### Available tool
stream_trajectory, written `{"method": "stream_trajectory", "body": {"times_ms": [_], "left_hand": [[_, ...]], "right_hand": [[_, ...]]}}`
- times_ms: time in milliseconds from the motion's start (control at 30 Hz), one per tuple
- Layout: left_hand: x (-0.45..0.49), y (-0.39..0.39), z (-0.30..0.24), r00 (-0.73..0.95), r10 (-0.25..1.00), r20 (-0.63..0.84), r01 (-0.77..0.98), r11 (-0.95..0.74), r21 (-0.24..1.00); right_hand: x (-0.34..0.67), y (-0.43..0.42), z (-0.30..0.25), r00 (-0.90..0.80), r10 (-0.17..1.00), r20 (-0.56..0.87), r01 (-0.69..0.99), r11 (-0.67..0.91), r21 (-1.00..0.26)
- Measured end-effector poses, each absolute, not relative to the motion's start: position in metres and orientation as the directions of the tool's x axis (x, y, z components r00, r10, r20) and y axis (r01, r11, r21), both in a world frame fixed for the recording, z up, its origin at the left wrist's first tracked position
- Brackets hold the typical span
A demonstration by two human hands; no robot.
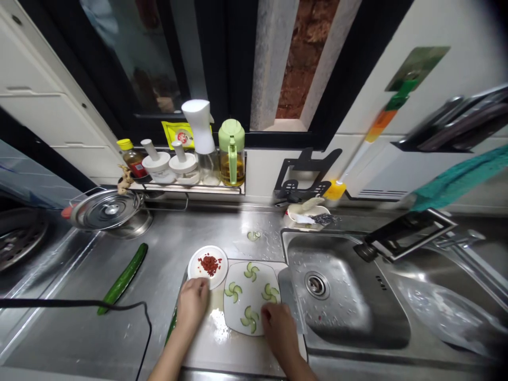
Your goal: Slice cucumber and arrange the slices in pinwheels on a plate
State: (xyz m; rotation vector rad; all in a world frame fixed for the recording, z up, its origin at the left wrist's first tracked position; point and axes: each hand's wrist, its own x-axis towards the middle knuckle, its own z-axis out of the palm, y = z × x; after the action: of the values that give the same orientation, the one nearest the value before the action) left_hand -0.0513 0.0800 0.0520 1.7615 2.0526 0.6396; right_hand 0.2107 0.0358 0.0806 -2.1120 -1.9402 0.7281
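A white squarish plate (254, 293) lies on a pale board (216, 344), bearing several pinwheels of thin cucumber slices (250, 319). Beside it, to the upper left, a small round white plate (193, 263) holds dried red berries (210, 264) that look like goji. My left hand (193, 299) is closed at the round plate's near edge, fingers curled. Over the squarish plate's right edge, my right hand (278, 323) is closed in a pinch close to one pinwheel. What either hand's fingertips hold, if anything, is hidden. Part of a green cucumber (172, 324) shows beside my left forearm.
A whole cucumber (125, 275) rests on the steel counter at left, near a black cable (99, 303). The sink (337, 296) lies to the right. Loose slices (254, 235) sit behind the plates. A flat grey blade-like piece (292, 299) lies beside the squarish plate. Bottles line the rack (190, 188).
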Motion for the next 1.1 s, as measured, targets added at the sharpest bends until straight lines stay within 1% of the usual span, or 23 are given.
{"method": "stream_trajectory", "body": {"times_ms": [67,167,333,500,667,900,1100], "left_hand": [[-0.061,0.078,0.048,-0.189,0.982,0.022,0.848,0.152,0.508],[-0.07,0.079,0.045,-0.222,0.975,0.017,0.871,0.191,0.452],[-0.07,0.09,0.044,-0.241,0.97,-0.013,0.889,0.226,0.398],[-0.063,0.106,0.045,-0.209,0.978,-0.019,0.902,0.2,0.383],[-0.056,0.114,0.046,-0.197,0.98,-0.041,0.919,0.199,0.34],[-0.055,0.116,0.036,-0.199,0.98,-0.022,0.917,0.194,0.348],[-0.061,0.119,0.033,-0.152,0.988,-0.008,0.915,0.143,0.376]], "right_hand": [[0.223,0.026,0.077,0.021,0.976,-0.216,0.89,-0.117,-0.441],[0.234,0.014,0.07,-0.01,0.988,-0.152,0.907,-0.055,-0.418],[0.235,0.006,0.06,-0.026,0.995,-0.094,0.924,-0.012,-0.383],[0.235,0.006,0.057,-0.046,0.992,-0.118,0.924,-0.003,-0.382],[0.238,0.006,0.056,-0.039,0.988,-0.147,0.919,-0.022,-0.395],[0.239,0.006,0.056,-0.048,0.988,-0.148,0.917,-0.016,-0.398],[0.237,0.006,0.056,-0.028,0.988,-0.151,0.925,-0.031,-0.378]]}}
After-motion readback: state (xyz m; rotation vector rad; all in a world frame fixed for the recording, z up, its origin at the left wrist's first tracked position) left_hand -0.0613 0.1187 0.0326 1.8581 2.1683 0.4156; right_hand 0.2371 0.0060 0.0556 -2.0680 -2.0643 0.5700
